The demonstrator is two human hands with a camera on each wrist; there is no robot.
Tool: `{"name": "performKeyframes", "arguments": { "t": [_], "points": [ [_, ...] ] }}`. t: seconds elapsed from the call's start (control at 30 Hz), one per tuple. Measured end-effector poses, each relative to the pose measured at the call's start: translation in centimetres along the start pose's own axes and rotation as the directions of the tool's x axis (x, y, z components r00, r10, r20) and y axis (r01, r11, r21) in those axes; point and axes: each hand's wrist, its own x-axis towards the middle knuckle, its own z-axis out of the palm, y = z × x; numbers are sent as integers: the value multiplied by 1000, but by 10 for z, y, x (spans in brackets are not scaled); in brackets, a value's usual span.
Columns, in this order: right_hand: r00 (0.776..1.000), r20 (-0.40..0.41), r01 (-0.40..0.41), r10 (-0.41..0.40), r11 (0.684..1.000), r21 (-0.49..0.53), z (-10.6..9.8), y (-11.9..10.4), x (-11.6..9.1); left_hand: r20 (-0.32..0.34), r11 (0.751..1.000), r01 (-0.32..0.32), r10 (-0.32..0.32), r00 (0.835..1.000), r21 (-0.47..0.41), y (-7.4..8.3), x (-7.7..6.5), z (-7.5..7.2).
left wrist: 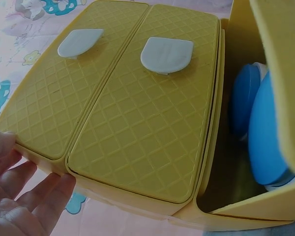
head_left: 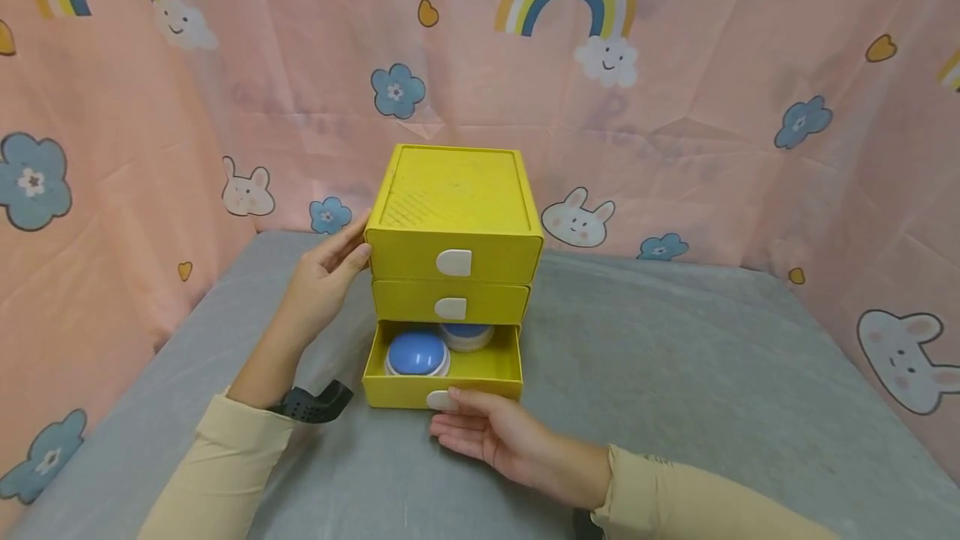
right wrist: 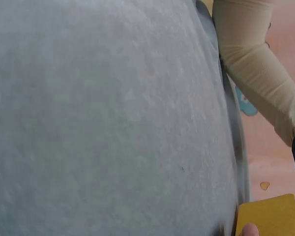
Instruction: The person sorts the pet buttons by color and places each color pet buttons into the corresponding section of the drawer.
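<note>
A yellow cabinet [head_left: 456, 190] with three drawers stands on the grey cloth. Its bottom drawer [head_left: 480, 392] is pulled out, while the two upper ones are closed. Inside lie two round blue-domed things with white bases, a nearer one [head_left: 417, 354] and a farther one [head_left: 467, 335] partly hidden under the drawer above. My left hand [head_left: 318, 286] rests against the cabinet's left side, fingertips at its edge in the left wrist view. At the bottom drawer's white handle [head_left: 438, 400], my right hand [head_left: 502, 436] pinches with the thumb above and the fingers below, palm turned up.
Grey cloth [head_left: 675, 373] covers the table around the cabinet. A pink printed curtain [head_left: 465, 40] hangs behind and along both sides. A dark band [head_left: 315, 403] is on the left wrist.
</note>
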Motion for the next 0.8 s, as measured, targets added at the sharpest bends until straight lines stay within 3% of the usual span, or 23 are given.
{"name": "performKeyframes", "arguments": {
  "t": [0.53, 0.8],
  "points": [
    [998, -51, 36, -37, 999, -7, -2, -17, 27, 8, 1000, 20, -21, 1000, 21, 0, -1, -1],
    [998, -65, 18, -16, 999, 36, -9, -27, 43, 13, 1000, 23, -23, 1000, 17, -1, 0, -1]
  ]
}}
